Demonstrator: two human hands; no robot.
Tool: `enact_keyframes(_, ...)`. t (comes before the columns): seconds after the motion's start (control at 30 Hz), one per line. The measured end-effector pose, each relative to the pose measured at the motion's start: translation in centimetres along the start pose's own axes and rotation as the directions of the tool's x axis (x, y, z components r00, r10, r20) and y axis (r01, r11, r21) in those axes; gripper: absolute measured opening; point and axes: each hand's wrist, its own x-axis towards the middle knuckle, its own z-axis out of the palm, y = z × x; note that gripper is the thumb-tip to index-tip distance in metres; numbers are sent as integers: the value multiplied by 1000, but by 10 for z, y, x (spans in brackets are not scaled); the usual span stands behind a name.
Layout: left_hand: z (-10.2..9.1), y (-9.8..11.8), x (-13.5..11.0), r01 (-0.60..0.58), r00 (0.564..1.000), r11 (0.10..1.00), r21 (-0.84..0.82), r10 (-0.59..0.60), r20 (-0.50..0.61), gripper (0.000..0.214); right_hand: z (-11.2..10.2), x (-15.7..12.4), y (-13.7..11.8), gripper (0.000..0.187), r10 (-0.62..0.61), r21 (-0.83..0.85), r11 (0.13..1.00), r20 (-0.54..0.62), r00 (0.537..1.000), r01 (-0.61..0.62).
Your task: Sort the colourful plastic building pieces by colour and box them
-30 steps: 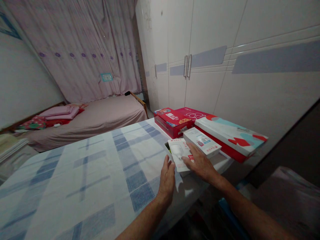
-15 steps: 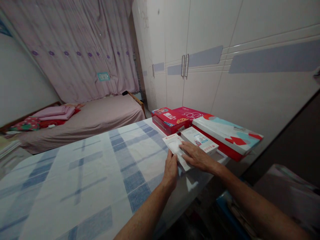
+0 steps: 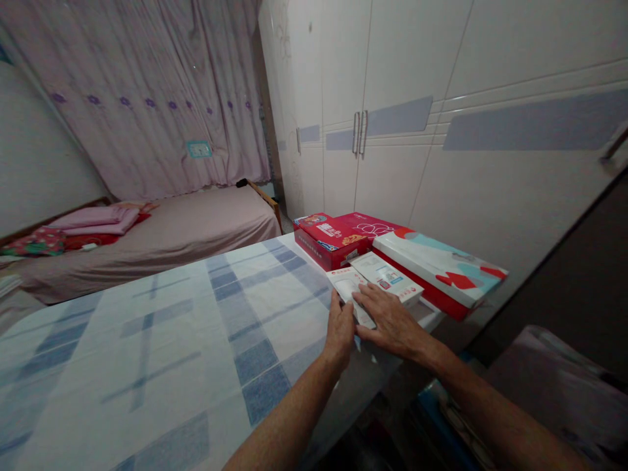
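Observation:
A small flat white box (image 3: 344, 277) with red print lies at the table's right edge, close beside a second white box (image 3: 380, 269) with a coloured label. My left hand (image 3: 339, 330) holds the small box along its left side, thumb near the top face and fingers along the edge. My right hand (image 3: 390, 320) lies over the right part of that box, fingers on top and thumb at its near end. Both hands cover much of its near half. Behind stands a red box (image 3: 330, 243) with gold and blue decoration.
A long white, red and teal box (image 3: 434, 261) rests on red packaging to the right, with a magenta box (image 3: 370, 224) behind. A blue-checked cloth (image 3: 176, 353) covers the table. A white wardrobe (image 3: 392, 183) stands behind, a bed (image 3: 196, 226) at far left.
The small white box has shifted right, up against the second white box. My right hand has come nearer its near end, with the thumb now showing there. The view has turned slightly.

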Motion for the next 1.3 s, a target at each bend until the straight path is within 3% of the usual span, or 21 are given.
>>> enact_keyframes(0.17, 2, 2, 0, -14, 999, 998, -54, 16, 28, 55, -3, 2, 3, 62, 0, -35, 999, 68, 998, 3)
enact_keyframes(0.3, 3, 2, 1, 16, 1000, 999, -38, -16, 12, 57, -1, 6, 4, 60, -4, -40, 999, 59, 998, 7)
enact_keyframes(0.47, -3, 1, -4, 43, 999, 999, 34, -43, 7, 59, 1, 7, 7, 60, -53, -29, 998, -19, 998, 53)
enact_keyframes(0.53, -19, 0, -8, 51, 999, 993, 102, -51, -2, 62, -2, 2, 7, 57, -52, 1, 999, -147, 988, 52)
enact_keyframes(0.6, -48, 0, -11, 20, 1000, 976, 217, -21, 2, 62, -4, -7, 1, 45, -15, 51, 998, -363, 932, 36)
enact_keyframes(0.67, -87, 2, -13, -66, 998, 909, 412, 65, 16, 54, -3, -19, -12, 30, 17, 122, 991, -539, 842, 57)
enact_keyframes(0.73, -135, 7, -17, -139, 987, 755, 641, 155, 32, 46, 4, -30, -29, 21, -36, 169, 972, -587, 809, 165)
enact_keyframes(0.8, -186, 14, -26, -151, 972, 531, 834, 233, 28, 45, 16, -37, -46, 22, -167, 175, 935, -551, 818, 309)
enact_keyframes(0.87, -240, 23, -42, -45, 963, 284, 958, 266, -34, 46, 33, -37, -60, 24, -258, 179, 903, -502, 826, 391)
enact_keyframes(0.93, -291, 30, -67, 136, 952, 57, 989, 268, -147, 47, 52, -31, -68, 26, -259, 203, 901, -455, 852, 383)
enact_keyframes(1.0, -337, 34, -95, 317, 919, -97, 943, 276, -281, 49, 70, -22, -70, 27, -227, 224, 914, -408, 885, 338)
enact_keyframes(1.07, -376, 35, -121, 495, 854, -150, 856, 266, -447, 51, 85, -14, -69, 29, -218, 204, 932, -350, 911, 301)
enact_keyframes(1.13, -403, 33, -140, 598, 793, -163, 785, 259, -551, 54, 95, -10, -68, 30, -221, 157, 949, -283, 933, 273)
enact_keyframes(1.2, -419, 31, -150, 618, 778, -175, 767, 275, -564, 56, 99, -8, -67, 30, -224, 116, 960, -229, 948, 255)
enact_keyframes(1.3, -426, 28, -151, 605, 783, -177, 776, 311, -539, 56, 96, -10, -71, 31, -206, 107, 967, -199, 958, 230)
